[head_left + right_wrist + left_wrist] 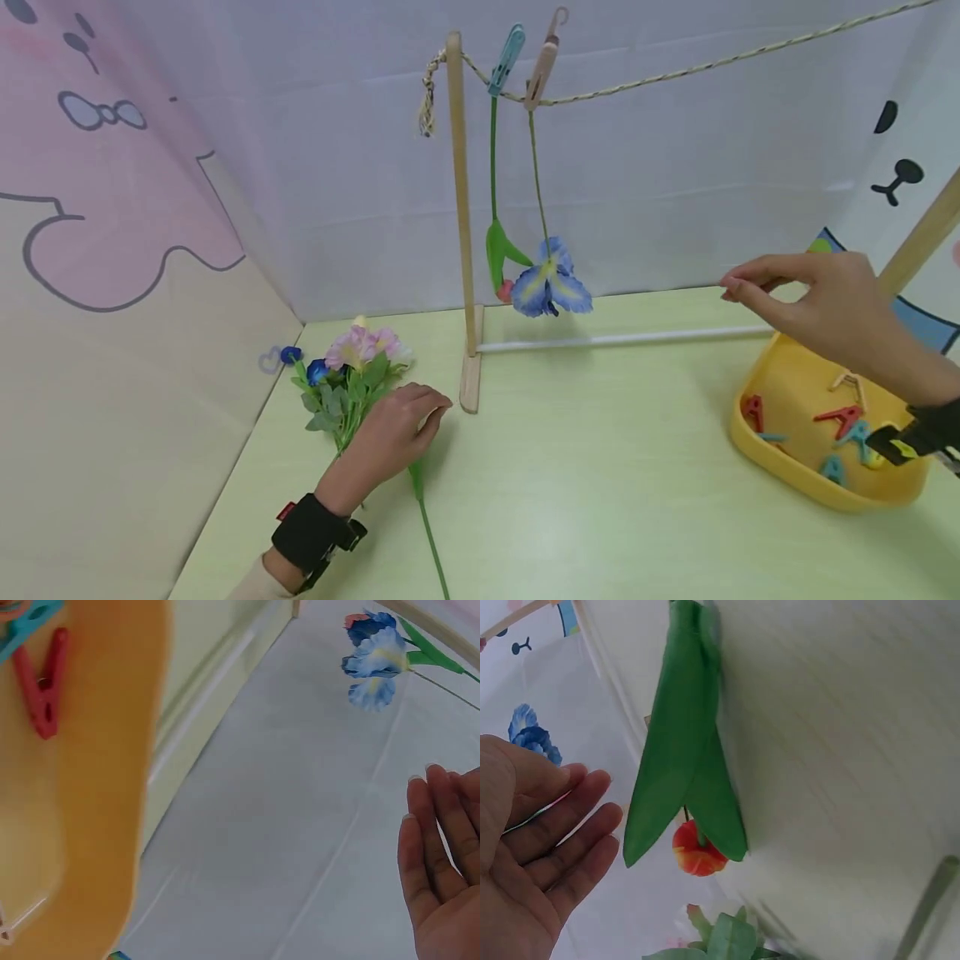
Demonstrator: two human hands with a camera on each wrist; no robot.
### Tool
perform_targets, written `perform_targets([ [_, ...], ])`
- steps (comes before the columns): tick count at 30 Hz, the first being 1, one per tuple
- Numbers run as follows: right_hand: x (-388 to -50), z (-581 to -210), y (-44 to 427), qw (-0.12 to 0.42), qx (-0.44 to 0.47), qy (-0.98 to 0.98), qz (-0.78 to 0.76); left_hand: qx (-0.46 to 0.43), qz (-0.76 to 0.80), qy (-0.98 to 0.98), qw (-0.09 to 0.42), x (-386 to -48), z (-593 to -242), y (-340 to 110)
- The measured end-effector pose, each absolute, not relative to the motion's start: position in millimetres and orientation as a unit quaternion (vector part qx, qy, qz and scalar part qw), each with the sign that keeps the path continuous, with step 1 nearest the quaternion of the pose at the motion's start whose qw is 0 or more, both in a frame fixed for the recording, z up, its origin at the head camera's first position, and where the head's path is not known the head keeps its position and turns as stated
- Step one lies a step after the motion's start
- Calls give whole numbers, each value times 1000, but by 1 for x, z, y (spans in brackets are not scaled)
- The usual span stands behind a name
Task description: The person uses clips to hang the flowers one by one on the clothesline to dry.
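My left hand (pixel 397 429) hovers over the flowers at the left, fingers loosely bent with nothing held. Beside it, in the left wrist view, is a red-orange tulip (pixel 697 851) with broad green leaves (pixel 679 742); in the head view its stem (pixel 431 537) runs toward the front edge. A bunch of pink, white and blue flowers (pixel 363 350) lies just beyond that hand. Above the yellow basket (pixel 795 483) is my right hand (pixel 832 308), empty, its thumb and fingertips close together. Several clothespins (pixel 840 419) lie in the basket.
A cord (pixel 675 75) is tied to a wooden post (pixel 459 192). From it hang a blue iris (pixel 551 283) on a pink clothespin (pixel 542 75) and a pinkish-red tulip (pixel 504 292) on a teal clothespin (pixel 507 60). A white rod (pixel 622 339) runs low behind the basket.
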State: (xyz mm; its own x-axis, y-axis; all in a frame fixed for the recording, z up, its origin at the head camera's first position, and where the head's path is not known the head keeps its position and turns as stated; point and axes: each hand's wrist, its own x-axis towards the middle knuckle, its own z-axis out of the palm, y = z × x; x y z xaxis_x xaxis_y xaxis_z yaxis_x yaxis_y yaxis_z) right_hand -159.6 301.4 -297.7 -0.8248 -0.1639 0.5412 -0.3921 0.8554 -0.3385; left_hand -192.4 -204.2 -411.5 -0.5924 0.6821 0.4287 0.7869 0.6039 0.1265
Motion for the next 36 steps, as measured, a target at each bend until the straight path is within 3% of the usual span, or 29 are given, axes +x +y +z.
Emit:
perform_targets([
  [9, -141, -349, 335, 126, 148, -966, 169, -424, -137, -879, 167, -183, -422, -223],
  [13, -138, -368, 344, 125, 199, -962, 136, -430, -133, -875, 176, -179, -425, -229],
  [23, -133, -384, 353, 198, 264, -938, 104, -452, -137, -868, 151, -168, -428, -227],
  [31, -126, -403, 354, 113, 300, -940, 114, -457, -155, -865, 142, -168, -434, -225],
  [36, -128, -416, 357, 126, 353, -921, 104, -454, -163, -865, 140, -171, -439, -223],
])
